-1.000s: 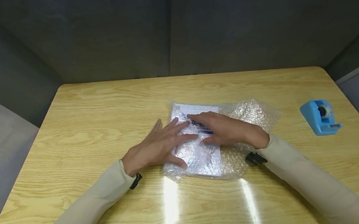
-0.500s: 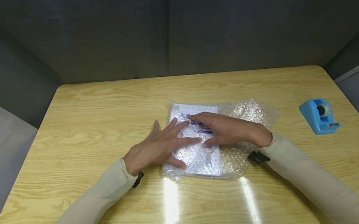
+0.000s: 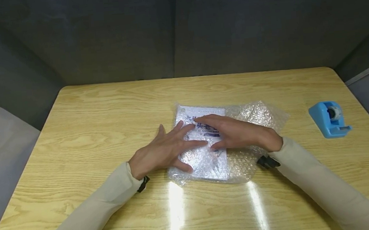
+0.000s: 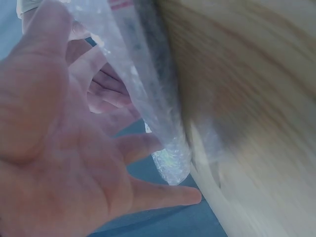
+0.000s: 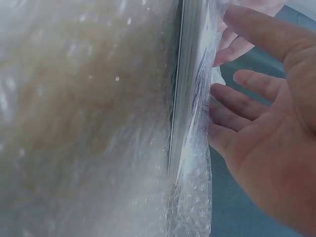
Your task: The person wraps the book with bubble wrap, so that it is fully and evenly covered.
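Observation:
A book with a white cover and blue lettering (image 3: 204, 160) lies flat under a layer of bubble wrap (image 3: 259, 114), which stretches out past its right side. My left hand (image 3: 166, 150) spreads its fingers across the left part of the wrapped book, thumb toward the near edge. My right hand (image 3: 241, 132) reaches in from the right, its fingertips resting on the wrap over the lettering. In the right wrist view the book's page edges (image 5: 185, 89) show beside the clear bubble wrap (image 5: 89, 123). The left wrist view shows the left fingers (image 4: 163, 195) extended along the wrapped edge.
A blue tape dispenser (image 3: 328, 121) with a roll of tape stands on the right side of the wooden table (image 3: 106, 114). Dark partition panels (image 3: 116, 37) rise behind the far edge, with lighter panels at both sides.
Both hands stay on the wrapped book with only slight shifts. The right hand has slid a little to the right, uncovering slightly more lettering.

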